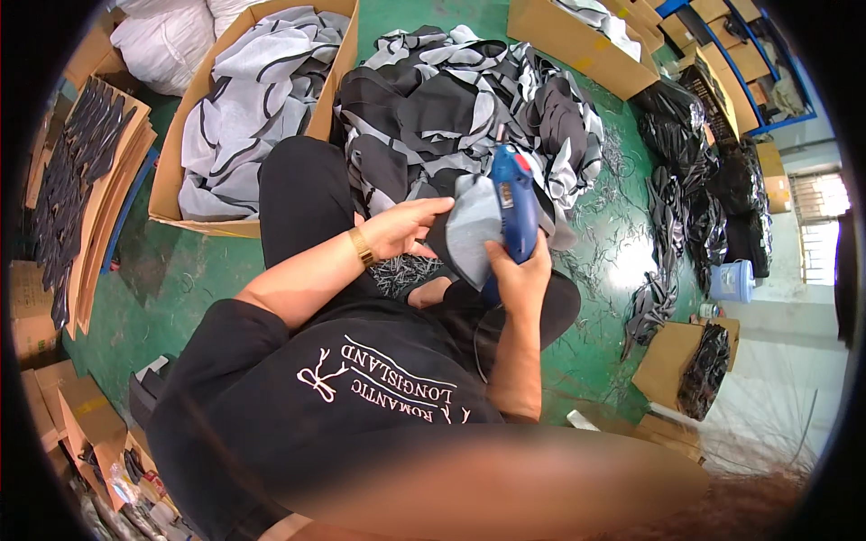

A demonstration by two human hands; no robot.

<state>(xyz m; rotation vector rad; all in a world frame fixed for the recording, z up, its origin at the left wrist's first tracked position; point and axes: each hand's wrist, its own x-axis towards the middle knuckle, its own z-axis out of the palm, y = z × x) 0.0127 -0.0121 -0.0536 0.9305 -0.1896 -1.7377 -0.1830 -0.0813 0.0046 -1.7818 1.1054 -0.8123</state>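
My right hand [521, 275] is wrapped round a blue handheld power tool [518, 203] with a red button and a narrow metal tip pointing away from me. What looks like its thin cord hangs below my hand. Beside the tool is a curved grey fabric piece [474, 230] with a dark edge, held up over my lap. At its left side my left hand [404, 230] has its fingers closed on the dark edge, partly hidden behind the cloth. A large heap of black and grey fabric pieces [451, 99] lies on the floor just beyond.
A cardboard box [164, 194] of grey fabric stands left of the heap, and another box [577, 45] is at the far right. Thin trimmings [397, 275] litter the green floor. Black plastic bags [672, 126] and a light blue bucket [732, 281] stand right; stacked cardboard [122, 171] is left.
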